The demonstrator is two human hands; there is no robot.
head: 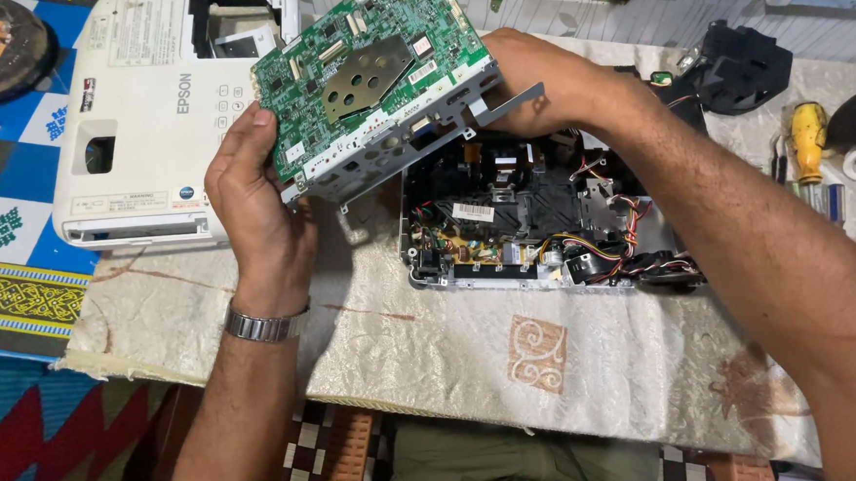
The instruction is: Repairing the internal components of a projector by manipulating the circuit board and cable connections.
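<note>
I note both hands, left hand (255, 206) and right hand (537, 83), grasping the green circuit board (376, 77) by opposite edges, tilted clear above the opened chassis (534, 220) beneath them.

Head camera looks steeply down, close over table (434, 357).

green printed circuit board on grey metal frame (370, 73) | white plastic projector case (139, 129) | cream swirl-patterned cloth on tabletop (512, 353) | yellow-handled screwdriver (808, 138) | silver metal wristwatch (265, 325)
</note>
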